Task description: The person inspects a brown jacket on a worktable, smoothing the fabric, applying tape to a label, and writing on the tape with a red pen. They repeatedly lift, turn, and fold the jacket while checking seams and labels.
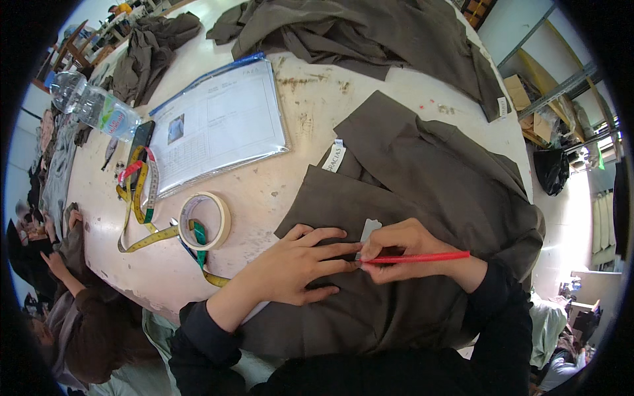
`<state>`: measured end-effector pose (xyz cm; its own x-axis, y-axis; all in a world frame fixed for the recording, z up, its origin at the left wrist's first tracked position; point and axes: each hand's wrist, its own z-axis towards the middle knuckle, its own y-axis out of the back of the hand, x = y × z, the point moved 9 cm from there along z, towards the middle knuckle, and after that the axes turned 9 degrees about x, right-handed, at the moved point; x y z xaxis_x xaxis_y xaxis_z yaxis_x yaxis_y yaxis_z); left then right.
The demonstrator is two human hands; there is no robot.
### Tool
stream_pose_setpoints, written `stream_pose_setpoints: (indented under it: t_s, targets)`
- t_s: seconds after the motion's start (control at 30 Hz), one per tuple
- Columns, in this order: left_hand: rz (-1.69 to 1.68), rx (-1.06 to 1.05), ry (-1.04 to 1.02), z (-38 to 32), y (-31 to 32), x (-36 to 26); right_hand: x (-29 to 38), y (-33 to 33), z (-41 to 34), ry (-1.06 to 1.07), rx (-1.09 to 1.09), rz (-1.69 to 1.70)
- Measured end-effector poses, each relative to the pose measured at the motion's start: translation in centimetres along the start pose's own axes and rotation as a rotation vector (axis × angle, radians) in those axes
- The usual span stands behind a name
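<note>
A dark brown-grey garment [436, 173] lies spread in front of me, with a white neck label [335, 156] showing at an opening in it. My left hand [307, 265] rests on the cloth with its fingers apart, pressing it flat. Its fingertips reach the edge of a small pale template or card piece [370, 228]. In my right hand [403, 247] is a slim red pencil [421, 258], its tip hidden by my fingers beside that pale piece. Both hands nearly meet there, and part of the piece is covered by them.
Left on the worn white table [307, 109] are a roll of masking tape [224, 218], a yellow tape measure [148, 241], a plastic-sleeved document [223, 128], a dark phone [143, 133] and a plastic bottle [99, 111]. More dark garments [346, 29] lie behind. Another person [94, 326] works at left.
</note>
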<state>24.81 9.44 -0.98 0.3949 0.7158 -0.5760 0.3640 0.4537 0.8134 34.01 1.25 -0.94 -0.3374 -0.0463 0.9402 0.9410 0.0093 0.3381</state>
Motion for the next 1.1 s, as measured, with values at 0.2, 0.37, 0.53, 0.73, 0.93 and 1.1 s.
stream_pose_setpoints:
  t_s: [0.2,0.37,0.53,0.73,0.93,1.1]
  targets:
    - [-0.058,-0.016,-0.005,-0.2,0.0,0.3,-0.5,-0.5,0.4,-0.048,0.057,-0.057]
    - [-0.095,-0.032,0.003,-0.2,0.2,0.5,-0.6,-0.6,0.4,-0.043,0.042,-0.022]
    - [-0.092,-0.027,-0.003,-0.3,0.2,0.4,-0.9,-0.9,0.4,-0.022,0.038,-0.046]
    - [-0.106,-0.045,-0.007,-0.2,0.2,0.5,-0.6,-0.7,0.5,-0.039,0.061,-0.047]
    - [-0.095,-0.048,-0.01,-0.2,0.3,0.4,0.0,-0.5,0.4,-0.011,0.042,-0.05]
    - [-0.044,-0.052,0.018,0.0,0.6,0.3,0.3,1.7,0.5,0.026,-0.161,0.019]
